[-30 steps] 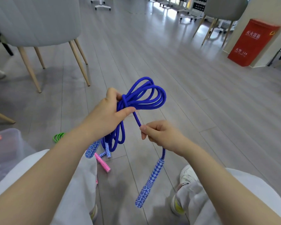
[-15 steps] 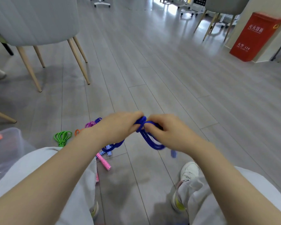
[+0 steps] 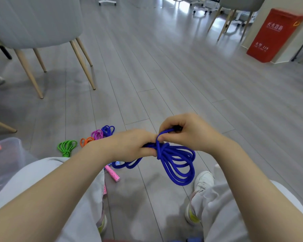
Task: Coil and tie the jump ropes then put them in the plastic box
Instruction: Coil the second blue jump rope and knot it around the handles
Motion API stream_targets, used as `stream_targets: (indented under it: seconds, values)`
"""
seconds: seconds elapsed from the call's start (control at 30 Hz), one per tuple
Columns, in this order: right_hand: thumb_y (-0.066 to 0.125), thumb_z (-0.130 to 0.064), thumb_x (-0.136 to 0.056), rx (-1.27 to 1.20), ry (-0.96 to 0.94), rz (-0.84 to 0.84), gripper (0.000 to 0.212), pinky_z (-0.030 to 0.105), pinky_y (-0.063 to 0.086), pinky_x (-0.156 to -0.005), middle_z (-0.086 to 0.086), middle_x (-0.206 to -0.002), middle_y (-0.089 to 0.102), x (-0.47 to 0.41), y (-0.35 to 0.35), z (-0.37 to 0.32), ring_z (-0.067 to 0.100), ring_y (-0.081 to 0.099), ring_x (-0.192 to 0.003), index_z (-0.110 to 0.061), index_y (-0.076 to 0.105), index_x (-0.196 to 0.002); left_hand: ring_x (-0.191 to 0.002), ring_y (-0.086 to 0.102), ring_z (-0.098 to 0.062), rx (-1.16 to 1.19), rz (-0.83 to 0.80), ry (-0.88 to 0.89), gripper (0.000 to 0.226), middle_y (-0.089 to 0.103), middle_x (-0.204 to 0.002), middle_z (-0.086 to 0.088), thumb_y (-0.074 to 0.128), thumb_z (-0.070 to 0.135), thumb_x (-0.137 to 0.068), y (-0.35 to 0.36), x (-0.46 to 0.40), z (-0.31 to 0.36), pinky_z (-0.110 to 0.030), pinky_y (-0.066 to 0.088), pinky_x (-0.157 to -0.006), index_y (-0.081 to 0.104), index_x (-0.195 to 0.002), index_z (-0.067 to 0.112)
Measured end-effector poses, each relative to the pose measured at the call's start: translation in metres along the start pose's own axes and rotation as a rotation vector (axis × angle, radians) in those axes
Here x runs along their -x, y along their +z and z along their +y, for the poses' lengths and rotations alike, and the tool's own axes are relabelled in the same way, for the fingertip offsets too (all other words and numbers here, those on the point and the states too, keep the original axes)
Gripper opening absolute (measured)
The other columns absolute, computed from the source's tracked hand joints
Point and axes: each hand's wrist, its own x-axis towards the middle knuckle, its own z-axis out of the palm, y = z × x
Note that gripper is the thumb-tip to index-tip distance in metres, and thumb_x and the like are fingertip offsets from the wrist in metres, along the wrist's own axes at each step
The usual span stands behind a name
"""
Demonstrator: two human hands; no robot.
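A blue jump rope (image 3: 177, 163) hangs coiled between my hands above the floor, its loops drooping to the right and a wrap drawn around its middle. My left hand (image 3: 131, 144) grips the bundle at the wrap. My right hand (image 3: 185, 131) pinches a strand of the same rope just above the wrap. The clear plastic box (image 3: 6, 154) stands at the left edge beside my leg. The rope's handles are mostly hidden under my left hand.
Coiled green (image 3: 67, 146), orange (image 3: 85, 140), magenta (image 3: 97, 133) and blue (image 3: 108, 130) ropes lie on the grey floor ahead of my left knee. A pink handle (image 3: 112, 172) lies near them. A grey chair (image 3: 42, 23) stands at left, a red cabinet (image 3: 276, 34) far right.
The coil came down from held upright with one handle dangling to a low bundle between both hands. Its loops now droop to the right and a wrap sits around the middle.
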Motion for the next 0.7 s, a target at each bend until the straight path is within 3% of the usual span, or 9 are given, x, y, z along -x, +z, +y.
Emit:
stream_targets:
  seconds: [0.17,0.3,0.4,0.47,0.57,0.7]
  values:
    - [0.077,-0.017,-0.080,-0.347,0.079,0.003,0.010,0.020,0.046,-0.055,-0.005,-0.061,0.062,0.000,-0.017,0.007,0.009,0.055,-0.056,-0.014,0.068,-0.078,-0.079,0.060,-0.010,0.266,0.179,0.072,0.012,0.066,-0.087,0.006,0.064,0.030,-0.091,-0.007,0.007,0.014,-0.026,0.050,-0.074,0.065,-0.102,0.035]
    - [0.073,-0.026,-0.080,-0.574,0.171,-0.196,0.014,0.021,0.049,-0.058,0.003,-0.070,0.066,0.000,-0.022,0.018,0.013,0.060,-0.061,-0.013,0.070,-0.081,-0.077,0.061,-0.010,0.354,0.246,0.114,0.011,0.067,-0.085,0.008,0.067,0.024,-0.089,-0.008,0.010,0.021,-0.023,0.049,-0.073,0.066,-0.097,0.032]
    - [0.068,-0.015,-0.086,-0.728,0.190,-0.216,0.004,0.023,0.051,-0.059,0.002,-0.074,0.067,-0.006,-0.016,0.025,0.013,0.061,-0.063,-0.014,0.068,-0.083,-0.071,0.057,-0.009,0.514,0.308,0.139,0.009,0.065,-0.076,0.009,0.069,0.030,-0.080,-0.010,0.014,0.025,-0.022,0.048,-0.069,0.065,-0.089,0.031]
    - [0.058,-0.003,-0.092,-0.646,0.162,-0.176,0.016,0.024,0.046,-0.055,-0.007,-0.068,0.063,-0.010,-0.008,0.028,0.008,0.056,-0.059,-0.015,0.064,-0.083,-0.068,0.057,-0.009,0.628,0.429,0.120,0.013,0.065,-0.072,0.006,0.069,0.024,-0.075,-0.015,0.016,0.022,-0.022,0.048,-0.068,0.063,-0.087,0.025]
    - [0.056,-0.019,-0.097,-0.632,0.214,-0.095,0.021,0.024,0.025,-0.051,-0.004,-0.058,0.046,-0.011,0.008,0.018,0.008,0.035,-0.050,-0.010,0.062,-0.079,-0.072,0.063,-0.012,0.690,0.643,0.065,0.016,0.071,-0.083,-0.007,0.072,0.016,-0.081,-0.028,0.018,0.012,-0.030,0.053,-0.072,0.059,-0.088,0.021]
    - [0.057,-0.030,-0.096,-0.590,0.230,-0.136,0.027,0.020,0.027,-0.049,-0.001,-0.057,0.043,-0.011,0.030,-0.001,0.009,0.032,-0.050,-0.009,0.068,-0.082,-0.073,0.066,-0.010,0.657,0.726,-0.006,0.014,0.074,-0.086,0.000,0.068,0.013,-0.087,-0.037,0.021,-0.001,-0.029,0.051,-0.072,0.057,-0.089,0.022]
